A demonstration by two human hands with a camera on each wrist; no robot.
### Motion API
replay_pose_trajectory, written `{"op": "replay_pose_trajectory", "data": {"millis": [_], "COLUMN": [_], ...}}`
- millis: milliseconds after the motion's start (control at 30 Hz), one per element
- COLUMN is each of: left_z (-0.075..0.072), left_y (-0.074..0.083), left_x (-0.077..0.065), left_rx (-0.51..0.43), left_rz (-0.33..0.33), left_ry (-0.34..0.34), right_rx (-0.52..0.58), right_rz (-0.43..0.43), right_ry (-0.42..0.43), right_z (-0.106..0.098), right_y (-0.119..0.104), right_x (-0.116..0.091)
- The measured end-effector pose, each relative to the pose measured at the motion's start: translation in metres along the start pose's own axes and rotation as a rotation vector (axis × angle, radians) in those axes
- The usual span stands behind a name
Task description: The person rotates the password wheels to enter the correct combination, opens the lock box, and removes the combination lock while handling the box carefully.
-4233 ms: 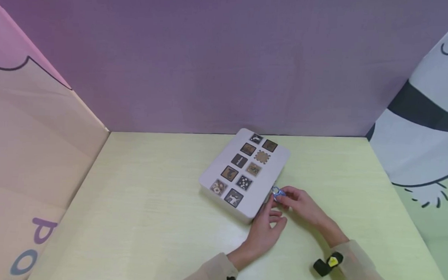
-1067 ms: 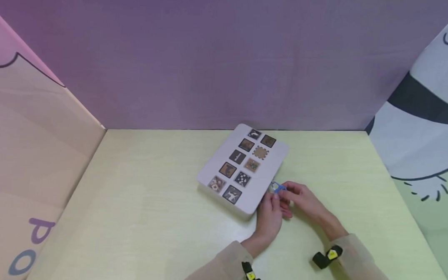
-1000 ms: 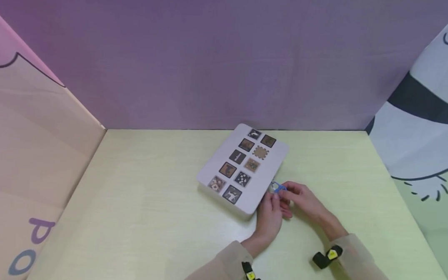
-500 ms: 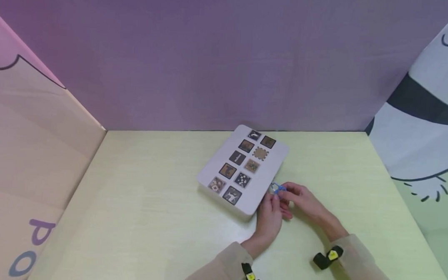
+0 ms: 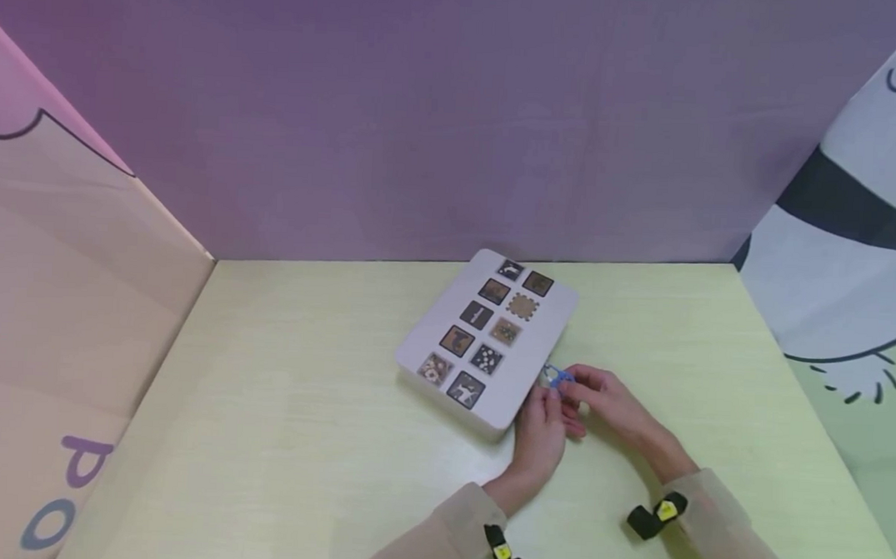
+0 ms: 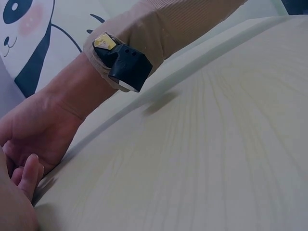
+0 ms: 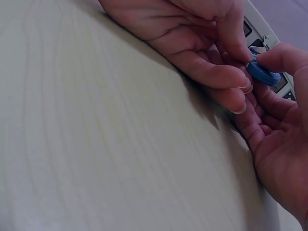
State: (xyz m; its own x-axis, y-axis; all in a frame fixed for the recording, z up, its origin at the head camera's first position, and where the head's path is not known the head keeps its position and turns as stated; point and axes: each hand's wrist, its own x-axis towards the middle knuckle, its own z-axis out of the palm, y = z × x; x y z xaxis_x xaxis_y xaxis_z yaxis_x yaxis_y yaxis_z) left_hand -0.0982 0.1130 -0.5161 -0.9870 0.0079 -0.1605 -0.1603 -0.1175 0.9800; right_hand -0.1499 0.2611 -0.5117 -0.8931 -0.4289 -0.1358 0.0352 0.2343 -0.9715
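A white rectangular box (image 5: 445,314) with several square pictures on its lid lies slanted on the table. At its right long side sits a small blue padlock (image 5: 560,379) with a metal shackle. My right hand (image 5: 611,403) pinches the padlock's body between thumb and fingers. Close against the box side, my left hand (image 5: 537,438) also has its thumb and fingers on the padlock. In the right wrist view both thumbs press the rounded blue body (image 7: 264,74), near a metal catch (image 7: 268,41) on the box. The left wrist view shows mostly my right forearm, with the padlock hidden.
The pale wood-grain table (image 5: 277,405) reaches back to a purple cloth wall (image 5: 394,127). Printed side panels stand left (image 5: 57,279) and right (image 5: 853,297). A black wrist camera (image 5: 657,515) sits at each cuff.
Since the oldest frame my left hand has shifted up and right, bringing its thumb onto the padlock. Over the last second both hands stay nearly still; the padlock moves slightly right.
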Motion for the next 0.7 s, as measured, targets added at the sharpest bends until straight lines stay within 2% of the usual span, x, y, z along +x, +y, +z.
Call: {"op": "replay_pose_trajectory", "data": {"millis": [700], "left_z": [0.0003], "left_y": [-0.0001], "left_x": [0.0008], "left_rx": [-0.010], "left_rz": [-0.001], "left_ry": [-0.003], "right_rx": [-0.019], "right_rz": [0.009], "right_ry": [0.027], "right_z": [0.0022], "right_y": [-0.0027], "right_x": [-0.0006]}}
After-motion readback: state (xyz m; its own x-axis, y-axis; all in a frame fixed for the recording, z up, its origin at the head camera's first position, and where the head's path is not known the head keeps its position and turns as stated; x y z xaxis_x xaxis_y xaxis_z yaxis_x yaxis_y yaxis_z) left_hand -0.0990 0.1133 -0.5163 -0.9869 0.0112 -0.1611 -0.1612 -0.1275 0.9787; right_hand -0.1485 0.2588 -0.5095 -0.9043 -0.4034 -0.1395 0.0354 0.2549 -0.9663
